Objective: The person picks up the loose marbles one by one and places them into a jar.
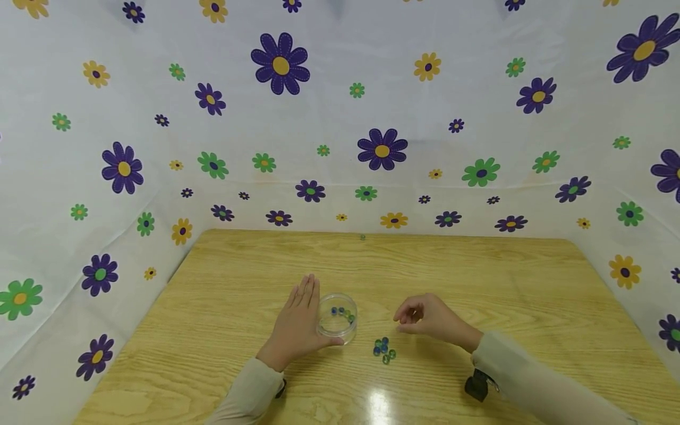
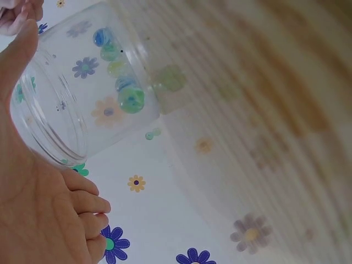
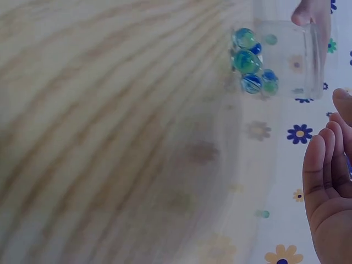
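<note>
A clear round jar stands upright on the table with several blue and green marbles inside. Against its left side rests my left hand, fingers straight and together, thumb stretched across the front near the rim. To the right of the jar, several loose glass marbles lie in a small cluster on the wood. My right hand hovers above and to the right of that cluster, fingers loosely bent, with nothing visible between them. From the right wrist view, the fingers lie apart from the marbles.
The wooden table has a light grain and a glare spot near the front. One small marble sits at its far edge. A white cloth with flowers walls in the back and both sides.
</note>
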`<state>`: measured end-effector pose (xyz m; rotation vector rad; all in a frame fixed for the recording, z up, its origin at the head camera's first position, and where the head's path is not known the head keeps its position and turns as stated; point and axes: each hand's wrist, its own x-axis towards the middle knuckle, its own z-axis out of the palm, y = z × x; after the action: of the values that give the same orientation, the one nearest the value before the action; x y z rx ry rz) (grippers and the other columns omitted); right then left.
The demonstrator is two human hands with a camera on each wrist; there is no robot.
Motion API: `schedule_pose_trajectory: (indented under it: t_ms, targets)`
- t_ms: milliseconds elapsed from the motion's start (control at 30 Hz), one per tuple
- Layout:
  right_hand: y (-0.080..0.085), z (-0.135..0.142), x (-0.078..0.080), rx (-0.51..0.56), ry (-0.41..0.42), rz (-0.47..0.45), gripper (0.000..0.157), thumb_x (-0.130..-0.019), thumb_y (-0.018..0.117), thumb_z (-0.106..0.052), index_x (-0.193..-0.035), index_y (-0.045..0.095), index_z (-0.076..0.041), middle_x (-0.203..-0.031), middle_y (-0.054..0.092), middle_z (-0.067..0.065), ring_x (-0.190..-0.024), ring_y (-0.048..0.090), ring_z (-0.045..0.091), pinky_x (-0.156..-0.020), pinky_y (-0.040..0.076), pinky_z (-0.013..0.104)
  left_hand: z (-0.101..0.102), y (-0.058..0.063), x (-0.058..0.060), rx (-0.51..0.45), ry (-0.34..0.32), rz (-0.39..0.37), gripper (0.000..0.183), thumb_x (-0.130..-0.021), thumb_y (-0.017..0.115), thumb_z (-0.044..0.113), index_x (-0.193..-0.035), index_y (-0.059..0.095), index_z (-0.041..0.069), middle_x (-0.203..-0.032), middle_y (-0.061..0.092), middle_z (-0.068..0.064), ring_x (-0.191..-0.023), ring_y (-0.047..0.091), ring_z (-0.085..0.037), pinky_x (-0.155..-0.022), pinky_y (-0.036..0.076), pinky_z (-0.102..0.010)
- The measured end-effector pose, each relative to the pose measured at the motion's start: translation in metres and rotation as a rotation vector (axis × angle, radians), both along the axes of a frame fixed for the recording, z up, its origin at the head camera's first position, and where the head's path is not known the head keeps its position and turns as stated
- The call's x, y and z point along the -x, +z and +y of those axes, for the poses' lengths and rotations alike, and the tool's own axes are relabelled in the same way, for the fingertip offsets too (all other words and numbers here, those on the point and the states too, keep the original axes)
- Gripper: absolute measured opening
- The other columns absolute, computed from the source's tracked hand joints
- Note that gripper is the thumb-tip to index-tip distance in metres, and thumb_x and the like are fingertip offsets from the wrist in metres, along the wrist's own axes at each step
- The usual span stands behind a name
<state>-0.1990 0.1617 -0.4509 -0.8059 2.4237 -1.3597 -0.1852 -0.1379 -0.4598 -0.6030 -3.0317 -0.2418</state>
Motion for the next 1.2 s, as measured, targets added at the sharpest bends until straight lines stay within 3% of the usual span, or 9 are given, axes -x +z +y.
schedule_pose_trajectory:
  t_ms: [400, 800, 1200]
  targets:
    - [-0.014, 0.001, -0.010, 0.036, 0.073, -0.074, 0.009, -0.081, 0.072, -0.007, -0.088, 0.070, -0.002, -0.078, 0.066, 0.009, -0.067, 0.057, 0.002, -0.061, 0.052, 0.023, -0.001, -0.002, 0.000, -0.002, -0.006, 0.014, 0.126, -0.066, 0.064, 0.074, -0.147, 0.014, -0.008, -0.155, 0.014, -0.024, -0.146, 0.010, -0.035, -0.118, 0.017, -0.047]
    - [-0.023, -0.004, -0.014, -0.003, 0.103, -0.074, 0.009, -0.078, 0.075, -0.010, -0.086, 0.071, -0.007, -0.078, 0.067, 0.004, -0.067, 0.057, 0.000, -0.059, 0.052, 0.022, -0.002, -0.002, 0.001, 0.005, -0.002, 0.013, 0.125, -0.067, 0.063, 0.075, -0.148, 0.013, -0.007, -0.156, 0.012, -0.023, -0.147, 0.009, -0.033, -0.119, 0.016, -0.046]
    - [-0.027, -0.008, -0.016, -0.035, 0.114, -0.054, 0.008, -0.077, 0.075, -0.006, -0.083, 0.071, -0.005, -0.077, 0.066, 0.006, -0.064, 0.055, -0.002, -0.056, 0.051, 0.019, -0.001, 0.000, 0.000, 0.015, -0.001, 0.006, 0.126, -0.066, 0.062, 0.076, -0.148, 0.013, -0.007, -0.156, 0.013, -0.024, -0.147, 0.009, -0.033, -0.119, 0.016, -0.047]
